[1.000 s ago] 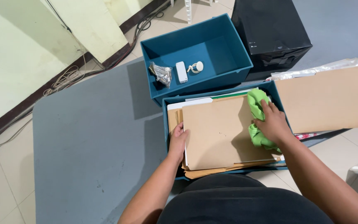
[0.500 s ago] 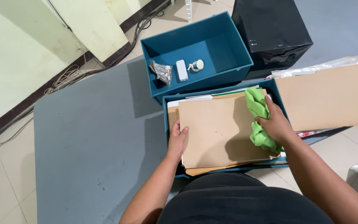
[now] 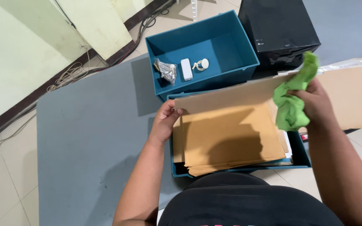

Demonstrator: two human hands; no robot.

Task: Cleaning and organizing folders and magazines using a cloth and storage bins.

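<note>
The person wears a black top, seen from above as a dark rounded mass at the bottom of the view, its fabric plain and matte. A strip of pink print shows at the lower edge of it, too cut off to make out. Both forearms are bare down to the left hand [image 3: 164, 123] and the right hand [image 3: 313, 104]; no sleeves, watch, rings or gloves show on them.
</note>
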